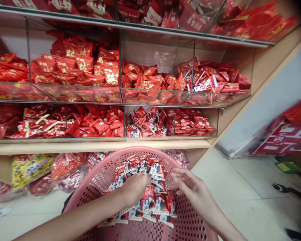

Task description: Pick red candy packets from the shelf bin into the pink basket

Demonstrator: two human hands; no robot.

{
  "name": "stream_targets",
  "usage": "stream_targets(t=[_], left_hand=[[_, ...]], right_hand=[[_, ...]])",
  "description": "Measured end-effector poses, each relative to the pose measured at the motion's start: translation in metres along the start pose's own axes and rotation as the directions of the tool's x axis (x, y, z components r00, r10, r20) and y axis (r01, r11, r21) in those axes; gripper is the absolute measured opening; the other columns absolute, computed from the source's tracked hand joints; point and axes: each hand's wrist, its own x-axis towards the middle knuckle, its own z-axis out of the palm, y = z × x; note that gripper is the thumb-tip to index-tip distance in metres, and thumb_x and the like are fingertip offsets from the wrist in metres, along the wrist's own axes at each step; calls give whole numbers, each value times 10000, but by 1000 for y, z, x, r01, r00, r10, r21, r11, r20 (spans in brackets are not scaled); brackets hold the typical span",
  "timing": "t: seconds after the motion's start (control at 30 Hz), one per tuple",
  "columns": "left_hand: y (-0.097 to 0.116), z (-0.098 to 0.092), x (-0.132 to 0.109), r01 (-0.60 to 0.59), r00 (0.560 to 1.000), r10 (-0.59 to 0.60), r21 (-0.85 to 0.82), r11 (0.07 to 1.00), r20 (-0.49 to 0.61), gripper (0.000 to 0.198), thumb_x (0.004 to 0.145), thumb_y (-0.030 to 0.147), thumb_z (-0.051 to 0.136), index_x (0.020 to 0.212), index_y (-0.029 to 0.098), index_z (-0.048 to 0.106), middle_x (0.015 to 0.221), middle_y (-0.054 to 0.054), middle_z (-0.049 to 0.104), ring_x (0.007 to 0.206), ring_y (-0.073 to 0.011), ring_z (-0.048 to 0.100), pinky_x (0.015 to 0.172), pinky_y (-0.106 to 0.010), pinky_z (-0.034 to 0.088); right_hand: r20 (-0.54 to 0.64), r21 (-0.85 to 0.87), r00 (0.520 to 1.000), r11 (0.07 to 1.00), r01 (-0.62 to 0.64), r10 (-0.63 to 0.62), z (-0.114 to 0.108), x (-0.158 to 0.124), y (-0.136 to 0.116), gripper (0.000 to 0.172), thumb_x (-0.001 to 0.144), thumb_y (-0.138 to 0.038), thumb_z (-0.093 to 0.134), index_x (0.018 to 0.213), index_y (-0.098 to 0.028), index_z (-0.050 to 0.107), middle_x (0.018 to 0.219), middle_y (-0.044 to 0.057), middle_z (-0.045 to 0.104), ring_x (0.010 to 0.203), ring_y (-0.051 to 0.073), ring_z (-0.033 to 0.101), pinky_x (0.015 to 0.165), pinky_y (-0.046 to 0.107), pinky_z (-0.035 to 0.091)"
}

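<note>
A pink perforated plastic basket (95, 170) stands before me, holding many small red packets (148, 201) with black-and-white figures printed on them and pale zigzag edges. They lie in overlapping rows. My left hand (137, 189) is over the middle of these rows with its fingers curled closed, down among the packets; whatever they grip is hidden beneath the hand. By the basket's right inner wall, my right hand (189, 184) is open, fingers bent and apart, with nothing visible in it. Its fingertips are just right of the packet rows.
Shelves with clear-walled bins (153, 97) of red packets rise ahead. Similar figure-printed packets (150, 122) fill one lower bin. Bagged goods (67, 167) sit under the bottom shelf. At right are a slanted wooden side panel (263, 73), a red-and-white package (283, 139) and tiled floor (240, 214).
</note>
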Motion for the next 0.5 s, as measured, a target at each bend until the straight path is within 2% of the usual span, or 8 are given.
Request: stream_targets(t=[0.17, 0.3, 0.37, 0.5], left_hand=[[8, -3, 5, 41, 997, -56, 222, 974, 61, 373, 771, -54, 315, 995, 61, 591, 923, -195, 661, 845, -289, 647, 693, -386, 486], [16, -8, -6, 13, 995, -49, 366, 931, 89, 430, 736, -83, 334, 1067, 63, 569, 1014, -199, 631, 767, -284, 666, 614, -385, 512], [19, -5, -13, -58, 995, 15, 428, 902, 103, 373, 761, -50, 376, 1031, 87, 594, 994, -163, 634, 752, -264, 664, 604, -368, 524], [20, 14, -20, -186, 982, 173, 416, 890, 69, 188, 824, 108, 488, 919, 109, 649, 946, -119, 658, 902, -292, 629, 749, -434, 526]], right_hand=[[-4, 1, 1000, 1000, 2, -2, -1, 2, 1, 480, 733, -545, 630, 1036, -177, 580, 946, 90, 643, 717, 192, 652, 576, 316, 549], [-5, -6, 1000, 1000, 10, -10, -3, 2, 3, 447, 752, -533, 615, 1029, -184, 581, 939, 84, 643, 708, 191, 656, 588, 324, 543], [-11, -6, 1000, 1000, 10, -11, -3, 4, 5, 440, 748, -531, 621, 1023, -190, 587, 924, 78, 649, 711, 190, 653, 593, 323, 541], [-21, 18, 1000, 1000, 20, -20, 0, 9, 8, 450, 741, -538, 629, 1023, -190, 585, 948, 86, 648, 717, 189, 653, 604, 327, 547]])
